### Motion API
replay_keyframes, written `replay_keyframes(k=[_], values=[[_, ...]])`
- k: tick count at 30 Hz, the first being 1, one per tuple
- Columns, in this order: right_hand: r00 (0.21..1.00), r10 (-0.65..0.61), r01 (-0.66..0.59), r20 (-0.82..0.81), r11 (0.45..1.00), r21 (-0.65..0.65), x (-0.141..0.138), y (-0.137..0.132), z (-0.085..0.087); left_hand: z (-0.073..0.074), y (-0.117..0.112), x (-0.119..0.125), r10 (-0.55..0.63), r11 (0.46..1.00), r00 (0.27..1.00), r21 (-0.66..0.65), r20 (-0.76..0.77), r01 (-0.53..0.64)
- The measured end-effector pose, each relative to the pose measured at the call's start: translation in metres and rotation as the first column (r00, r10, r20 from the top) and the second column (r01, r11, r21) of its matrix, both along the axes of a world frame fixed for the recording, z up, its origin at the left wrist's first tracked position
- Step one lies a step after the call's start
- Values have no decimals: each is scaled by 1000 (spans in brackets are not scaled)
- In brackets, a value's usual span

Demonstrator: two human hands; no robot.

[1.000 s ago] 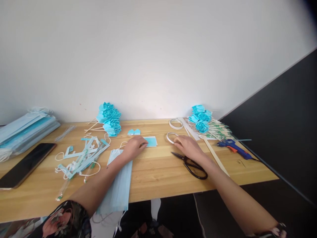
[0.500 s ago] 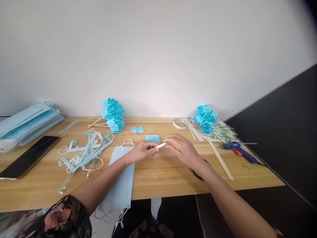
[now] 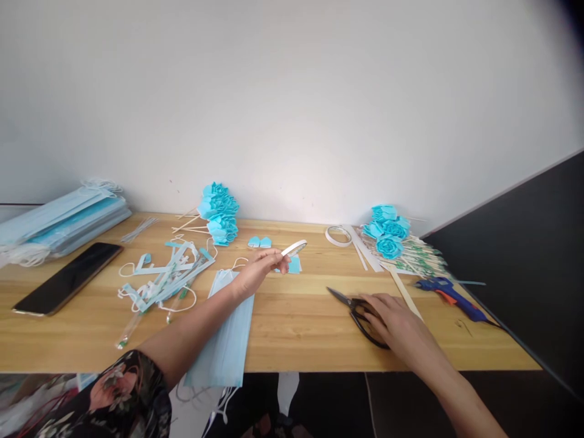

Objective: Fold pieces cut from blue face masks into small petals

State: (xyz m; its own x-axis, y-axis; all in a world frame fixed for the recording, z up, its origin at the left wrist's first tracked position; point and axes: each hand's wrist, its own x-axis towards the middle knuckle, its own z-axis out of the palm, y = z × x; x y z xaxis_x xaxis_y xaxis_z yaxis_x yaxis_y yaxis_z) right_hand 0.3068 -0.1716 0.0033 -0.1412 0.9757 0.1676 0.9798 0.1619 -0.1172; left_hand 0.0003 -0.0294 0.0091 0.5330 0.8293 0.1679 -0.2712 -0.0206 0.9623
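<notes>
While the left hand [image 3: 261, 269] pinches tape [image 3: 293, 248], the right hand [image 3: 396, 319] arches unclenched over scissors [image 3: 353, 303].

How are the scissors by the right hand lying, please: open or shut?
Shut, it appears: the scissors have their blades together, tapering to one tip.

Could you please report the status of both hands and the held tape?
Left hand holding tape. Right hand at scissors, grip unclear. Left hand partly hides blue square.
</notes>
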Motion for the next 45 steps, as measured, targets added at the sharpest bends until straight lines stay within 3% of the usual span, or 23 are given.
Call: replay_keyframes(k=[9,13,15,17,20,23,28,32,34,36,45], values=[[995,-23,13,-102,995,-95,3,-3,-5,-4,3,-2,20,1000,1000,-2,7,-20],[930,-109,50,-351,984,-173,-2,4,-4,-2,2,-1,20,1000,999,-13,39,-19],[785,-159,45,-599,978,-201,-9,13,1,0,1,0,16,1000,999,-19,52,-15],[542,-171,9,-823,980,-198,-19,26,8,1,0,0,12,1000,998,-25,54,-10],[235,-186,-104,-954,971,-215,-38,50,20,1,0,-1,18,1000,999,-15,48,-17],[113,-149,-341,-982,923,-180,-62,74,30,1,3,-1,63,998,997,12,43,-63],[62,-18,-471,-998,881,-45,-93,108,37,1,7,-4,173,981,985,87,-1,-173],[-31,-15,-538,-999,843,3,-102,121,25,-1,10,-6,237,967,970,105,-47,-231],[-107,-48,-587,-993,809,24,-103,120,17,-2,12,-6,257,963,964,102,-67,-250],[-130,-58,-630,-990,776,37,-102,116,11,-2,13,-7,264,961,963,98,-56,-257],[-3,3,-746,-1000,666,4,-97,107,4,3,13,-8,191,978,981,83,29,-192]])
